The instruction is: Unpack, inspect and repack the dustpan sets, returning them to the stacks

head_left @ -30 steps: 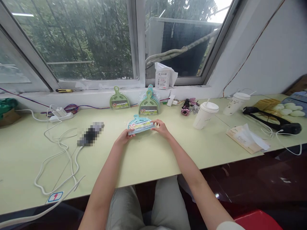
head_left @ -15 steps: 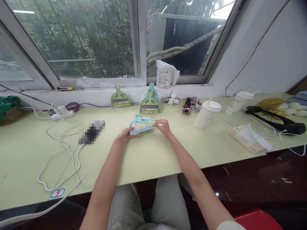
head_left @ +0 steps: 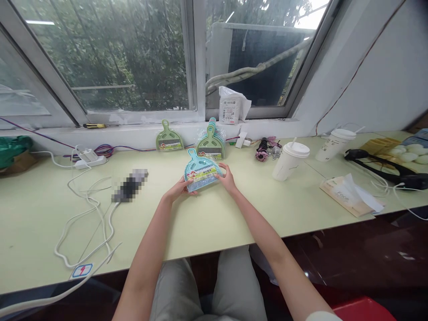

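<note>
A blue dustpan and brush set [head_left: 201,170] in clear wrap, with a printed label band, is held up over the table with its handle pointing away from me. My left hand [head_left: 179,189] grips its lower left corner, thumb on the front. On the right edge, my right hand [head_left: 227,178] pinches it between thumb and fingers. Just behind stands a row of similar wrapped dustpan sets [head_left: 211,145], a green one at its front. Left of that row, a single green dustpan set [head_left: 169,138] leans against the wall below the window.
Two lidded white cups [head_left: 290,161] and a tissue pack [head_left: 349,194] are at the right, near a black headset-like strap [head_left: 384,167]. White cables [head_left: 96,214] and a power strip [head_left: 89,160] lie left. A wrapped white packet [head_left: 230,106] rests on the sill.
The blue dustpan set has been tilted up, so its front and handle face me more fully. My right hand has shifted its grip on the right edge.
</note>
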`<state>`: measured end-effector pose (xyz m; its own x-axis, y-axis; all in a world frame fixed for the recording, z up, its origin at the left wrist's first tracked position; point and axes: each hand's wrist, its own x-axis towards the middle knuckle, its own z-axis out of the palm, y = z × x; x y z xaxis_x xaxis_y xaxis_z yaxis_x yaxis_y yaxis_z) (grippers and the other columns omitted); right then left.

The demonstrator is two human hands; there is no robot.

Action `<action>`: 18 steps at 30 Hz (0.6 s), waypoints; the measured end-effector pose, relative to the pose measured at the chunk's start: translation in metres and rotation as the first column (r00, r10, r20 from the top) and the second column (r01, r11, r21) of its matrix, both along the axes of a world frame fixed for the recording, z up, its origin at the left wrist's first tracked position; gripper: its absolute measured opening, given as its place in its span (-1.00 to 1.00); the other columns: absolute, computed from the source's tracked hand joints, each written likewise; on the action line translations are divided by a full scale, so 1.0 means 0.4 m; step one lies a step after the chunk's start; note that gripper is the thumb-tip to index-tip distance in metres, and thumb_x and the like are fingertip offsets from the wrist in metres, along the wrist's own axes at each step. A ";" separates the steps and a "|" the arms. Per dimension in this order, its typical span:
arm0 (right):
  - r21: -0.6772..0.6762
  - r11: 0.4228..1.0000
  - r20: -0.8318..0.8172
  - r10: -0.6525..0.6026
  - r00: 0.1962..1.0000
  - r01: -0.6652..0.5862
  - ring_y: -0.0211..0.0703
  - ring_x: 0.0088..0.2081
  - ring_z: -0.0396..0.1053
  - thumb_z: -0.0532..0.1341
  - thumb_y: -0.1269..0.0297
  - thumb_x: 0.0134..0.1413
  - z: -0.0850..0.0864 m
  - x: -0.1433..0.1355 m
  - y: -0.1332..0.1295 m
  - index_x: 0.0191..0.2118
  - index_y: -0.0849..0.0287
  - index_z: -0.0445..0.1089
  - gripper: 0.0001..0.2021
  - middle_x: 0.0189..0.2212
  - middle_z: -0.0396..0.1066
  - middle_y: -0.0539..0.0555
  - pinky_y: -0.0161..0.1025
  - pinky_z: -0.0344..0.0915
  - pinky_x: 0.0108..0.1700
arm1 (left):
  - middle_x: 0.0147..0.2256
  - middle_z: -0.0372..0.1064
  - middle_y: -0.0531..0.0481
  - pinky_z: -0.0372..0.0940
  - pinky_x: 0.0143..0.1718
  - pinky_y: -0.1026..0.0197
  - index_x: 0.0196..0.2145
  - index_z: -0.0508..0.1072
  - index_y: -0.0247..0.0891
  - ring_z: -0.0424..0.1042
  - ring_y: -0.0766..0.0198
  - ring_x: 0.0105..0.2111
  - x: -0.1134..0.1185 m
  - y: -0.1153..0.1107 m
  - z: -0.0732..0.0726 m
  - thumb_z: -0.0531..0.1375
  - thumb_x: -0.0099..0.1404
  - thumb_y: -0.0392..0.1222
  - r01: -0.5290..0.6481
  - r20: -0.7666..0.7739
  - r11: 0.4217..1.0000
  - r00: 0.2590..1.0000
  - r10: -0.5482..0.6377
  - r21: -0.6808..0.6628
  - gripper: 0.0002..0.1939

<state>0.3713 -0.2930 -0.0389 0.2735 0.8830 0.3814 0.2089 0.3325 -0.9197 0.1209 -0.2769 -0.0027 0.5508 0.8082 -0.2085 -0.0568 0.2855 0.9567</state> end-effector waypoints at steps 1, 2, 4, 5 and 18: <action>-0.043 0.998 -0.082 0.032 0.996 -0.036 -0.05 -0.02 0.35 0.33 0.13 -0.14 -0.006 0.002 0.005 -0.02 0.04 0.38 -0.52 0.00 0.36 0.14 -0.12 0.37 -0.11 | -0.10 0.43 -0.23 0.44 -0.45 0.20 0.15 0.21 -0.19 0.52 0.17 -0.43 0.004 -0.005 0.004 0.28 0.18 -0.10 0.008 -0.021 1.000 1.000 -0.007 0.009 -0.39; -0.083 0.994 -0.159 0.059 0.985 -0.073 -0.04 -0.05 0.37 0.34 0.13 -0.17 -0.012 0.005 0.009 -0.01 0.05 0.37 -0.49 -0.04 0.40 0.13 -0.11 0.37 -0.11 | -0.11 0.43 -0.23 0.43 -0.47 0.22 0.16 0.20 -0.17 0.52 0.18 -0.44 0.007 -0.009 0.008 0.27 0.18 -0.07 0.011 -0.043 1.000 0.999 -0.010 0.015 -0.38; -0.149 0.979 -0.282 0.094 0.955 -0.141 -0.03 -0.13 0.42 0.36 0.11 -0.22 -0.022 0.012 0.017 -0.09 0.12 0.42 -0.52 -0.17 0.48 0.11 -0.10 0.38 -0.12 | -0.13 0.44 -0.22 0.40 -0.48 0.24 0.19 0.17 -0.15 0.52 0.19 -0.45 0.015 -0.017 0.013 0.24 0.19 0.01 0.018 -0.069 0.999 0.998 -0.016 0.035 -0.34; -0.168 0.974 -0.322 0.094 0.942 -0.155 -0.04 -0.17 0.44 0.37 0.10 -0.25 -0.025 0.015 0.019 -0.15 0.15 0.44 -0.55 -0.24 0.50 0.10 -0.10 0.38 -0.13 | -0.13 0.44 -0.21 0.40 -0.47 0.24 0.22 0.13 -0.14 0.52 0.18 -0.43 0.020 -0.020 0.014 0.23 0.20 0.03 0.017 -0.071 0.998 0.997 -0.013 0.057 -0.32; -0.019 0.975 -0.234 0.211 0.949 -0.221 -0.05 -0.15 0.45 0.36 0.13 -0.24 -0.015 -0.099 0.092 -0.04 0.12 0.35 -0.45 -0.12 0.47 0.13 -0.14 0.38 -0.11 | -0.22 0.47 -0.07 0.27 -0.36 0.27 -0.14 0.40 -0.12 0.45 0.14 -0.23 -0.042 0.069 -0.023 0.26 0.13 -0.08 -0.450 -0.263 0.752 0.745 0.614 0.482 -0.68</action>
